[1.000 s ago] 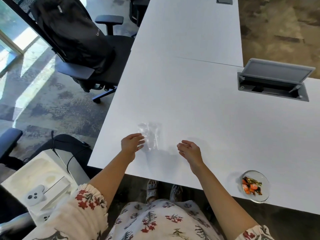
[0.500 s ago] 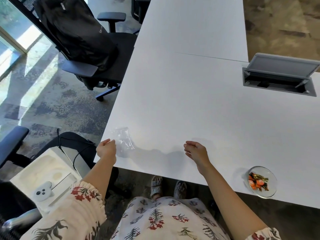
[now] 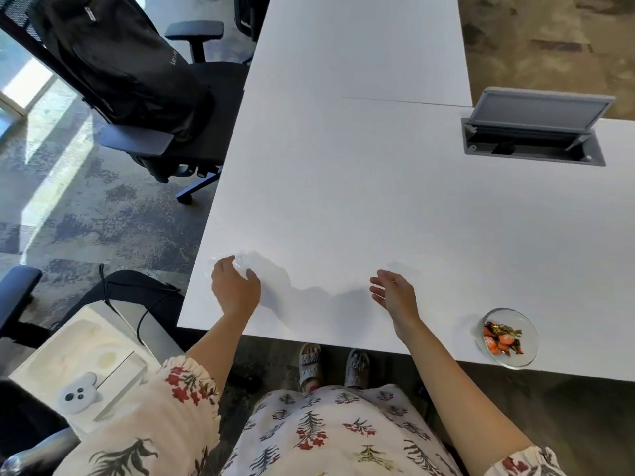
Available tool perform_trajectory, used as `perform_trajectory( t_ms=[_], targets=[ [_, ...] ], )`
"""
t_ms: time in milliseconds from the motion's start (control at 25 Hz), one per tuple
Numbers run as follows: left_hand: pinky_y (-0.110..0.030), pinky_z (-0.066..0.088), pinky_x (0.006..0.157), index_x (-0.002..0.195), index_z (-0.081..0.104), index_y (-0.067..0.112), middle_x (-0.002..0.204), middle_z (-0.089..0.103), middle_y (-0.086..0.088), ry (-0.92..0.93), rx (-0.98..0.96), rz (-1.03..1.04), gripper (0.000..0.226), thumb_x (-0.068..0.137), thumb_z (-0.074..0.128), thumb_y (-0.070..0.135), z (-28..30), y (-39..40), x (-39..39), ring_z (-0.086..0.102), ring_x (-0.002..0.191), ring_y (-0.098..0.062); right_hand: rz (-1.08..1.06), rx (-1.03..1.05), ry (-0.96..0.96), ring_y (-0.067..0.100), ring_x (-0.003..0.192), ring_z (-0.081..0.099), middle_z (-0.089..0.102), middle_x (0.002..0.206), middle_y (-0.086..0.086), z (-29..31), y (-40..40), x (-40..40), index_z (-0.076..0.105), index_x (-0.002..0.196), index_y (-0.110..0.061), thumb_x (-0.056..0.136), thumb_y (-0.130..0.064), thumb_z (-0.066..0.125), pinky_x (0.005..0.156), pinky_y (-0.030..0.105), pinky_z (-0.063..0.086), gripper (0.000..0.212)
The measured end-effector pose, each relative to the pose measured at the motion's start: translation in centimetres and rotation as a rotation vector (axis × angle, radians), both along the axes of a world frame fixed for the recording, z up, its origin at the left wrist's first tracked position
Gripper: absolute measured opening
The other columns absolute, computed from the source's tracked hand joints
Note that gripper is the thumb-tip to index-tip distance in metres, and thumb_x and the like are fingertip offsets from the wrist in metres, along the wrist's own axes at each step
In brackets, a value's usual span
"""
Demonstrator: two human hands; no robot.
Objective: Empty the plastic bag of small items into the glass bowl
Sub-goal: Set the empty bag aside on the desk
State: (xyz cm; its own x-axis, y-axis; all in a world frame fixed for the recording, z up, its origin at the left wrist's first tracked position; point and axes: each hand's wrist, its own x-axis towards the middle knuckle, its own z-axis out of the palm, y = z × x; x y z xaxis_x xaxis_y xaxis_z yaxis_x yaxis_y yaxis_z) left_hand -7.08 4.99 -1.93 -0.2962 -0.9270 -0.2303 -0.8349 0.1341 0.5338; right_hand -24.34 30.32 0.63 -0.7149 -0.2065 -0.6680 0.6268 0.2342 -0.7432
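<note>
The clear, empty plastic bag [image 3: 242,260] lies flat on the white table [image 3: 378,201] near its front left corner, hard to see against the surface. My left hand [image 3: 235,286] hovers over it with fingers spread, fingertips at the bag's edge. My right hand [image 3: 395,293] is open above the table's front edge, holding nothing. The glass bowl [image 3: 529,326] sits at the front right edge, to the right of my right hand. It holds several small orange and gold wrapped items [image 3: 501,340].
An open grey cable hatch [image 3: 532,146] is set into the table at the back right. A black office chair with a backpack [image 3: 130,70] stands left of the table. A white box with a controller [image 3: 79,379] is at the lower left.
My left hand moved the bag left toward the table's corner, and the bag now lies flat under spread fingers. My right hand stayed in place and opened a little.
</note>
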Motion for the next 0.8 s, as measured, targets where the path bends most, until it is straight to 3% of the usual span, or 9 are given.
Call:
perform_trajectory(
  t_ms=[480, 680, 800],
  targets=[
    [-0.039, 0.035, 0.119, 0.146, 0.051, 0.005, 0.153, 0.050, -0.011, 0.234, 0.078, -0.584, 0.053, 0.098, 0.064, 0.023, 1.7, 12.4, -12.0, 0.045, 0.144, -0.029, -0.414, 0.168, 0.300, 0.016, 0.102, 0.067, 0.070, 0.108, -0.002, 0.6, 7.6, -2.7, 0.069, 0.112, -0.011, 0.106, -0.033, 0.038, 0.087, 0.027, 0.053, 0.038],
    [-0.029, 0.036, 0.115, 0.143, 0.054, 0.009, 0.149, 0.050, -0.005, 0.345, 0.198, -0.686, 0.046, 0.100, 0.062, 0.023, 2.1, 18.8, -16.0, 0.047, 0.141, -0.021, -0.624, 0.215, 0.336, 0.015, 0.093, 0.069, 0.074, 0.099, -0.001, 0.6, 13.2, -4.5, 0.074, 0.101, -0.010, 0.103, -0.028, 0.034, 0.087, 0.030, 0.054, 0.043],
    [-0.028, 0.041, 0.110, 0.139, 0.056, 0.014, 0.143, 0.057, 0.000, 0.378, 0.362, -0.693, 0.041, 0.101, 0.062, 0.026, 2.3, 22.7, -18.2, 0.053, 0.129, -0.013, -0.762, 0.273, 0.327, 0.013, 0.092, 0.070, 0.075, 0.094, -0.006, 0.4, 17.1, -5.4, 0.075, 0.088, -0.022, 0.101, -0.037, 0.032, 0.086, 0.027, 0.053, 0.048]
  ],
)
